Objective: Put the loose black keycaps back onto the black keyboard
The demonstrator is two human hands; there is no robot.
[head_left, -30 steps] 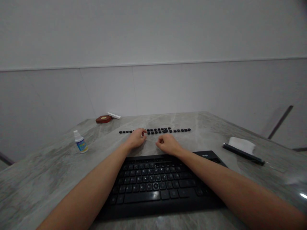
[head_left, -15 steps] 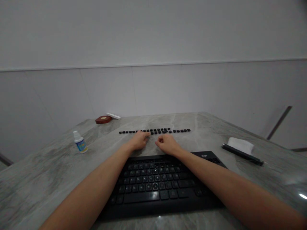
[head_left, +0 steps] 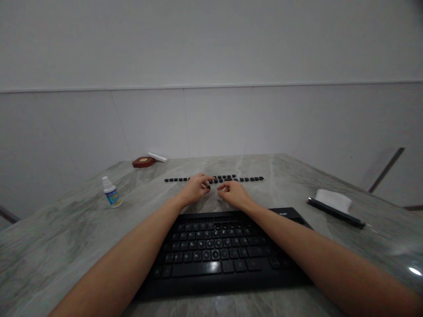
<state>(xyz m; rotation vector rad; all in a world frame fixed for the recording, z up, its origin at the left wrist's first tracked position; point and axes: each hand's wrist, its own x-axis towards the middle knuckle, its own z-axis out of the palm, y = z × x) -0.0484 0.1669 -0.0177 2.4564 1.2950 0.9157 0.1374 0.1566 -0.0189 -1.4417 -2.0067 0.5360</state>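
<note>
The left hand point(head_left: 195, 189) pinched one black keycap point(head_left: 208, 187) just short of the loose keycap rows point(head_left: 220, 180); the right hand point(head_left: 234, 193) was curled beside it, its grip undeterminable. The step in hand was judged to be keycap handling — the next move called for fingertip care beside close neighbours. The keyboard point(head_left: 211, 244) bounded the near side; bare tabletop point(head_left: 280, 176) lay open rightward.

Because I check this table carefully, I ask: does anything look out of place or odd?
Yes: small black pieces, apparently loose keycaps, lie in rows on the table beyond the keyboard; keycaps normally belong on it.
</note>
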